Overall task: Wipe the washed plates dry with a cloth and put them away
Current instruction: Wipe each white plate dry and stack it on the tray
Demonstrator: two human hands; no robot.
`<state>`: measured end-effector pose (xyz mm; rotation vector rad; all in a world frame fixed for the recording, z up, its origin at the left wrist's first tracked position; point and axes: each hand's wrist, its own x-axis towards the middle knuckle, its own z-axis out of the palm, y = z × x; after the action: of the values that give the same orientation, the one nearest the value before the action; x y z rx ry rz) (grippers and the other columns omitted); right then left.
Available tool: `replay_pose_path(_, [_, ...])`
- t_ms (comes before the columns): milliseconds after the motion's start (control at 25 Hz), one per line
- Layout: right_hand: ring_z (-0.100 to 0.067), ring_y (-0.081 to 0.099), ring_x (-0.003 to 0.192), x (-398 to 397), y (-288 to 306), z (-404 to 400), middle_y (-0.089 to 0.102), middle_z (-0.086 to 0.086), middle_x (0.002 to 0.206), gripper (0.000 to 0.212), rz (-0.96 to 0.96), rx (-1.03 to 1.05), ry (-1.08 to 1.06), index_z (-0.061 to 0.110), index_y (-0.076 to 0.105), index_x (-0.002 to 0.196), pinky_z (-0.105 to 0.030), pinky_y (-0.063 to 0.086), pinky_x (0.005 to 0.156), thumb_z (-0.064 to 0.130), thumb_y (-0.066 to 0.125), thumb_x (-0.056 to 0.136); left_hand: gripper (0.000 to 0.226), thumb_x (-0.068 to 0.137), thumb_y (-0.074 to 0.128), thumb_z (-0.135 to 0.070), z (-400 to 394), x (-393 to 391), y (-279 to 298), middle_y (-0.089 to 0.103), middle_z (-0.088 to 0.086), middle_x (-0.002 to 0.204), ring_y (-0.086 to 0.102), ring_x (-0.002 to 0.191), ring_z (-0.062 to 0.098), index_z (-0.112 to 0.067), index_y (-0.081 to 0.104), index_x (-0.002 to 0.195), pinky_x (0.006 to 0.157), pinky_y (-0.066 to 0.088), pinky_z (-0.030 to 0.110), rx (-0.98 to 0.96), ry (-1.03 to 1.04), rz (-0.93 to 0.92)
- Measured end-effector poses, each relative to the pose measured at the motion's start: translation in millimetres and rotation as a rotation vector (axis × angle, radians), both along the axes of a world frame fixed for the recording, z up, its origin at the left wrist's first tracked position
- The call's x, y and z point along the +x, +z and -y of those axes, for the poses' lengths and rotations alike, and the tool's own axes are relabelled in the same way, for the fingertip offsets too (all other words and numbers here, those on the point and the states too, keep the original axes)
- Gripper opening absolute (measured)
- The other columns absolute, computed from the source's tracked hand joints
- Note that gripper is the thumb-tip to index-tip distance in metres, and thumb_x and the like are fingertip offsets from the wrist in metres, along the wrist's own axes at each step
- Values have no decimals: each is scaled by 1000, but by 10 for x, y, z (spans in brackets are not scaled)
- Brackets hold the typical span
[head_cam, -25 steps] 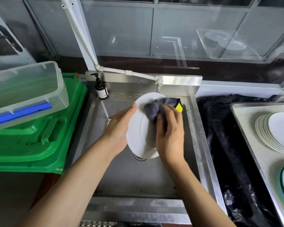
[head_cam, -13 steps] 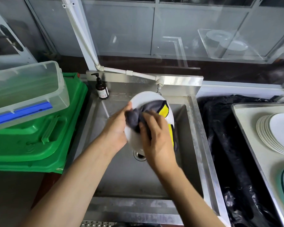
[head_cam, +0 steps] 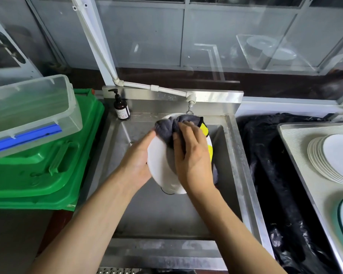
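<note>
From the head camera, a white plate point(head_cam: 160, 165) stood tilted on edge above the steel sink point(head_cam: 229, 155), held over the drain. The left hand point(head_cam: 139, 163) cupped the plate's left rim and back, its thumb curled along the edge. The right hand point(head_cam: 192, 155) lay across the plate's face, fingers bent over a grey and yellow cloth point(head_cam: 167, 128), pressing it against the upper part of the plate. The cloth bunched at the plate's top rim and a loose end hung down behind the right wrist.

A brown pump bottle point(head_cam: 121, 108) stood at the sink's back left corner, beneath a white pipe point(head_cam: 156, 88) ending in a tap. To the left, a clear plastic tub point(head_cam: 31, 107) rested on stacked green crates point(head_cam: 48, 171). To the right of the sink lay black plastic sheeting point(head_cam: 281, 184), and beyond it a worktop point(head_cam: 293, 139) carried a stack of white plates point(head_cam: 331, 159), leaning in a fanned row.
</note>
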<state>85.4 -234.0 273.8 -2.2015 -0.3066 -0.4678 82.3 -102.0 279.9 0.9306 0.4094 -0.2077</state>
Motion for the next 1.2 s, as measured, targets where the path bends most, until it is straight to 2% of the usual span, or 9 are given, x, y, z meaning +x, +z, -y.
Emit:
replay_pose_path(200, [-29, 56, 126, -590, -279, -16, 60, -13, 135, 32, 36, -58, 164, 4, 65, 128, -37, 45, 107, 24, 54, 106, 58, 91, 63, -45, -60, 8, 28, 73, 17, 111, 72, 86, 22, 0, 63, 127, 73, 60, 31, 39, 120, -164])
replay_pose_path(320, [-32, 59, 116, -320, -116, -28, 63, -15, 129, 28, -15, 15, 35, 2, 67, 126, -38, 47, 101, 18, 59, 103, 56, 91, 61, -42, -13, -30, 42, 66, 19, 128, 68, 108, 26, -3, 62, 132, 93, 54, 37, 34, 50, -117])
replay_pose_path(440, [-34, 58, 107, 64, 181, -54, 65, -14, 119, 23, 38, -45, -9, 4, 68, 121, -34, 44, 95, 16, 59, 103, 41, 97, 53, -40, 19, -56, 20, 68, 12, 128, 66, 117, 22, -14, 68, 124, 89, 54, 33, 61, -28, -13])
replay_pose_path(560, [-31, 57, 99, 311, 289, 47, 63, -13, 111, 24, 27, -85, 59, 10, 66, 123, -36, 46, 91, 20, 54, 105, 53, 93, 51, -45, -80, -74, 24, 65, 13, 133, 62, 124, 26, -14, 60, 136, 99, 49, 40, 88, -39, 59])
replay_pose_path(680, [-11, 53, 87, 394, 187, 327, 63, -7, 106, 24, -109, 82, -62, 16, 66, 122, -17, 45, 80, 24, 49, 107, 55, 98, 49, -47, -256, -77, 62, 62, 11, 138, 59, 128, 30, -14, 55, 141, 109, 44, 50, 133, -8, 97])
replay_pose_path(880, [-7, 57, 105, -90, -272, 308, 63, -6, 120, 26, -174, 276, -202, 13, 64, 127, -24, 46, 96, 20, 49, 107, 50, 103, 43, -46, -293, -23, 163, 65, 8, 134, 61, 125, 26, -16, 54, 141, 107, 47, 47, 88, 112, 124])
replay_pose_path(960, [-13, 57, 119, -344, -416, 179, 59, -7, 127, 28, -147, 297, -204, 10, 64, 129, -28, 45, 104, 19, 52, 106, 51, 102, 44, -47, -222, 14, 153, 66, 10, 132, 62, 124, 27, -14, 55, 140, 106, 47, 46, 74, 164, 96])
replay_pose_path(1040, [-24, 54, 130, -556, -471, 2, 56, -12, 135, 31, -79, 243, -137, 7, 64, 130, -35, 42, 111, 23, 51, 106, 55, 100, 47, -51, -128, 34, 124, 67, 14, 129, 64, 119, 30, -11, 58, 135, 99, 52, 45, 53, 227, 11])
replay_pose_path(1200, [-26, 49, 137, -687, -475, -212, 55, -14, 140, 32, 148, 72, 128, 4, 64, 129, -35, 37, 116, 24, 48, 109, 63, 90, 59, -60, -2, 20, 106, 71, 19, 119, 71, 95, 31, -7, 64, 124, 67, 58, 35, -35, 245, -196])
